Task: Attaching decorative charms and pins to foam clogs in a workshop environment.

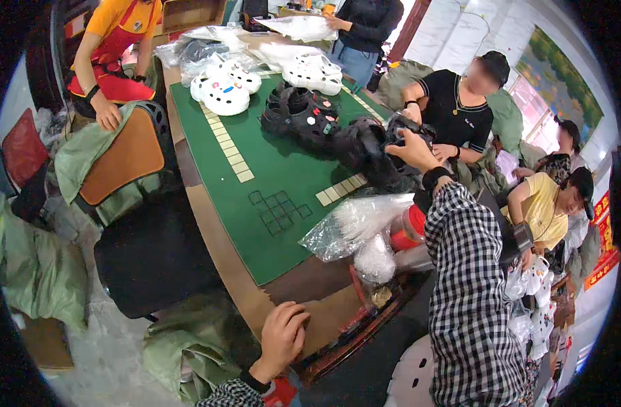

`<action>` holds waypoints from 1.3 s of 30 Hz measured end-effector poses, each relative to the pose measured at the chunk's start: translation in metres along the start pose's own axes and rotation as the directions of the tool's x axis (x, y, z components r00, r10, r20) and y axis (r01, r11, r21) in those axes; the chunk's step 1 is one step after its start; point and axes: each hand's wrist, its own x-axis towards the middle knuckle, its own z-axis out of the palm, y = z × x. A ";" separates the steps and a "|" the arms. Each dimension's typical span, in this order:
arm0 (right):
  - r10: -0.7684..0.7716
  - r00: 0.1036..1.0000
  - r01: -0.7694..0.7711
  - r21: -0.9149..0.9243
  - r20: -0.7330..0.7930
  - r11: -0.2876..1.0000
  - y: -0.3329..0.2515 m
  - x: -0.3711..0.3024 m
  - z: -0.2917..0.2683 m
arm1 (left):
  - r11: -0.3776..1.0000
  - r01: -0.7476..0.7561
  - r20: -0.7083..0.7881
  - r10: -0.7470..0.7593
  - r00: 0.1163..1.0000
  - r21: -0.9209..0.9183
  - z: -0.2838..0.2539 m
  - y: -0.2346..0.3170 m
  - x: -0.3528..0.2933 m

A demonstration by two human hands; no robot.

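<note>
My right hand (414, 150) reaches across the table's right side, thumb and fingers gripping a black clog (419, 129), partly hidden by the hand. A co-worker's hands are close beside that clog. More black clogs (304, 119) with small coloured charms lie in a pile on the green mat (249, 210), stretching toward my right hand. Down at the near table edge is my left hand (283, 336), its fingers loosely bent and apart, with nothing seen in it. White clogs (222, 88) with charms sit at the mat's far end.
Clear plastic bags (358, 220) and a red-lidded container (409, 227) lie beside my right forearm. A black chair (154, 251) and green sacks (35, 258) stand at left. Several people work around the table. White clogs (541, 325) are heaped at the right.
</note>
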 end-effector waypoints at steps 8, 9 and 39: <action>-0.265 0.921 0.309 -0.121 0.287 0.943 -0.105 -0.068 -0.117 | 0.998 -0.067 -0.045 0.068 0.997 0.017 -0.001 0.002 0.005; -0.277 0.888 0.327 -0.081 0.368 0.941 -0.119 -0.087 -0.136 | 0.998 -0.059 -0.018 0.059 0.998 0.017 -0.001 0.001 0.007; -0.185 0.983 0.184 0.193 -0.013 0.964 -0.066 -0.606 -0.157 | 0.980 -0.157 0.119 0.172 0.978 -0.127 -0.100 0.210 -0.066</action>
